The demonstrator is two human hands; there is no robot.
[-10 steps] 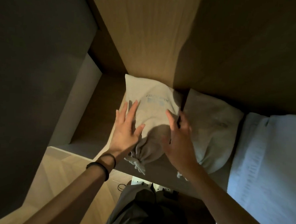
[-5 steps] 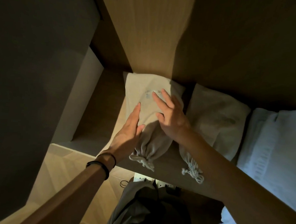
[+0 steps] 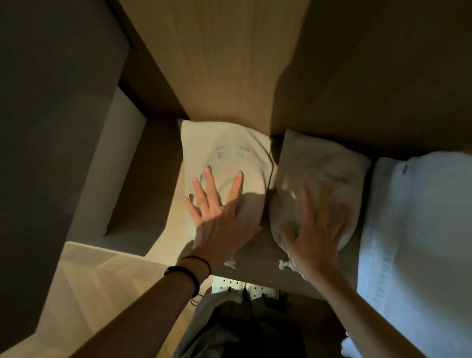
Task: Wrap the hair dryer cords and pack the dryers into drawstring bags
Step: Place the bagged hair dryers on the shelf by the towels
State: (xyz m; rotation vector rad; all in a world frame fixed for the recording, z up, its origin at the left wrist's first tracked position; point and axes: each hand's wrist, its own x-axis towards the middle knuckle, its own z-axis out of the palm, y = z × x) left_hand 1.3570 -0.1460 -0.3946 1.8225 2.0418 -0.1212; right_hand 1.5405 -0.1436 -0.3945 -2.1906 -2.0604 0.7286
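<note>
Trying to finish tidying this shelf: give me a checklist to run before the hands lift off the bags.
1. Left bag flat on shelf, print up: ok.
2. Right bag beside it, against the back panel: ok.
3. Left hand open, flat on left bag: ok.
4. Right hand spread on right bag, blurred: ok.
5. Both bags drawn shut: cannot tell, hands cover the openings.
6. Dryers inside: cannot tell.

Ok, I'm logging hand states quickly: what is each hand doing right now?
Left hand: open, fingers spread flat on the left drawstring bag.
Right hand: open, flat on the right drawstring bag, though blurred.
</note>
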